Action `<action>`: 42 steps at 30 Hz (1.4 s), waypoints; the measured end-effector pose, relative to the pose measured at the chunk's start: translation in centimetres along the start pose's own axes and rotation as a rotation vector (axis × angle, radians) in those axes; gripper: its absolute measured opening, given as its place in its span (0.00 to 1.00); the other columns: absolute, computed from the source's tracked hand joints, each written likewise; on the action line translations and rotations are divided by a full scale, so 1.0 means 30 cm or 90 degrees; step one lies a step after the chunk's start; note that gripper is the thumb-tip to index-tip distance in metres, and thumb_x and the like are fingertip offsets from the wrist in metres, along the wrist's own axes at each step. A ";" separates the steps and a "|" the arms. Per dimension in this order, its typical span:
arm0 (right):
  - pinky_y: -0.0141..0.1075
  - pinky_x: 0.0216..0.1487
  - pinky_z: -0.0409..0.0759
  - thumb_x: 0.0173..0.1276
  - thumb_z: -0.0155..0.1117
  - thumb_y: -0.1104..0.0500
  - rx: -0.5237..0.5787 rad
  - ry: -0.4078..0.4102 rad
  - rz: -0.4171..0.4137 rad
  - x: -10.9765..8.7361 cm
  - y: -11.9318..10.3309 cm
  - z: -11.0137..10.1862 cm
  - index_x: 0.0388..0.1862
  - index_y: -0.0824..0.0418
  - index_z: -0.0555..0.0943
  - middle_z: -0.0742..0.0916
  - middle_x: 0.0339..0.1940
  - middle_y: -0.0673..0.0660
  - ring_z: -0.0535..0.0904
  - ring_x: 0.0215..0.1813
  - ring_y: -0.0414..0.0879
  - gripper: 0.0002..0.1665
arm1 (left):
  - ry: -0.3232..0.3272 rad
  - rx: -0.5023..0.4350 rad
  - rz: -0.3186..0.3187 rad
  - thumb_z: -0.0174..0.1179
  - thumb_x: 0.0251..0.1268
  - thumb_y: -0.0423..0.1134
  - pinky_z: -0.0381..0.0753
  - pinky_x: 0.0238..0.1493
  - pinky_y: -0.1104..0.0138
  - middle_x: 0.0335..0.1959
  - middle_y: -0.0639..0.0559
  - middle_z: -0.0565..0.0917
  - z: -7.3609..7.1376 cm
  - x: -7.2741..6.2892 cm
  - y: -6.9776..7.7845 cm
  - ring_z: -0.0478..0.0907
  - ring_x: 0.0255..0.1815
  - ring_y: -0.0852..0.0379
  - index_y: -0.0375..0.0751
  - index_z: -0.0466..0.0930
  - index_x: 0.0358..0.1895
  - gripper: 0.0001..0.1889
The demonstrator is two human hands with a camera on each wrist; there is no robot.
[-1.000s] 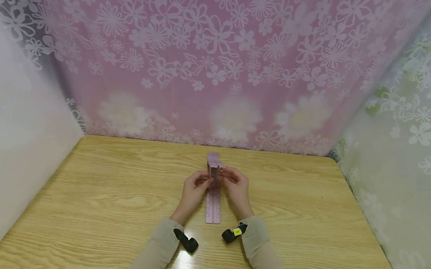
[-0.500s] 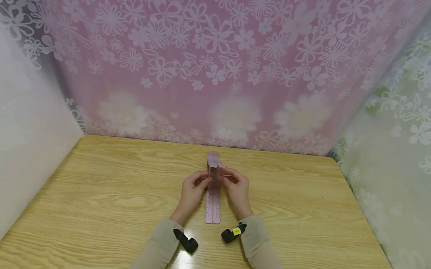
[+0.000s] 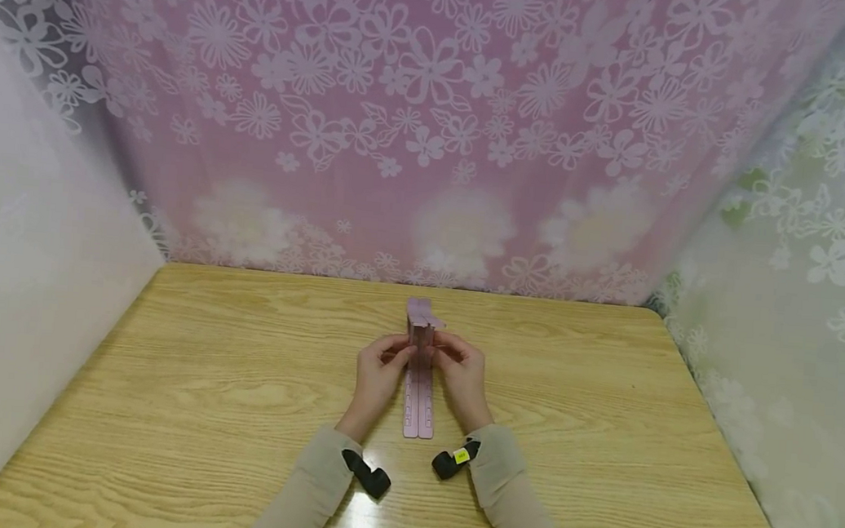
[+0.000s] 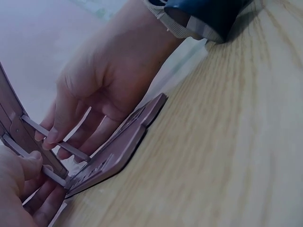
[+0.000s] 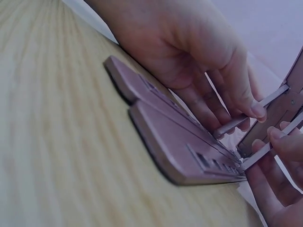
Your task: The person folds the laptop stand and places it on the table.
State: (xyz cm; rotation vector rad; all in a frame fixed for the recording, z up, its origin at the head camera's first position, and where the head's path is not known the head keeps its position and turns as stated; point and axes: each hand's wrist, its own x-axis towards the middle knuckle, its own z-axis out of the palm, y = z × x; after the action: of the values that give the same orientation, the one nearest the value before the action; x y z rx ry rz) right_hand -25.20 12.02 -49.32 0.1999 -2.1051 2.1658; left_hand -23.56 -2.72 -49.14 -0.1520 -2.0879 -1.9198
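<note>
A pink metal folding stand (image 3: 418,411) sits mid-table, its slotted base flat and its back panel raised. My left hand (image 3: 376,374) is on its left side and pinches one thin support strut between thumb and fingers. On the other side my right hand (image 3: 463,377) pinches the matching strut (image 4: 71,150). In the left wrist view the strut ends come down near the slots of the base (image 4: 116,153). The right wrist view shows the base (image 5: 165,142) and both hands' fingertips on the struts; whether the ends sit in the slots cannot be told.
The stand rests on a light wood-grain table (image 3: 235,414). A pink flowered curtain (image 3: 431,134) hangs behind the far edge, with pale sheets on the left and right. Each sleeve cuff carries a black wrist camera (image 3: 371,480).
Both hands stay on the struts, the right hand's fingers shifting slightly lower and inward. The stand has barely moved.
</note>
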 end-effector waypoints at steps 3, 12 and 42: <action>0.33 0.43 0.83 0.62 0.57 0.80 -0.011 0.006 -0.012 -0.001 -0.005 0.003 0.51 0.79 0.81 0.83 0.49 0.75 0.81 0.49 0.61 0.18 | 0.003 0.004 0.005 0.63 0.63 0.23 0.81 0.41 0.63 0.39 0.32 0.85 0.003 0.000 -0.005 0.82 0.41 0.39 0.23 0.84 0.45 0.09; 0.34 0.43 0.83 0.62 0.56 0.80 -0.017 0.009 -0.026 -0.009 -0.006 0.005 0.52 0.78 0.81 0.83 0.49 0.74 0.81 0.49 0.61 0.19 | 0.002 -0.026 0.003 0.62 0.63 0.22 0.79 0.38 0.71 0.38 0.31 0.85 0.003 -0.005 -0.010 0.81 0.39 0.43 0.22 0.83 0.44 0.08; 0.36 0.34 0.84 0.66 0.65 0.71 0.138 0.006 0.163 -0.009 -0.055 -0.031 0.55 0.78 0.79 0.89 0.41 0.63 0.85 0.32 0.45 0.19 | -0.073 -0.081 -0.153 0.63 0.62 0.24 0.85 0.31 0.52 0.30 0.35 0.84 -0.021 0.025 0.016 0.78 0.22 0.56 0.21 0.83 0.42 0.08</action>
State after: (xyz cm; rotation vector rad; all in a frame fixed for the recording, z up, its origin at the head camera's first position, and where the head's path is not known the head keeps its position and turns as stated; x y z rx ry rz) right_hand -24.67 13.00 -47.77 -0.0661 -1.9816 2.5347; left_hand -24.04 -3.39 -48.42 -0.0406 -2.1404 -2.2357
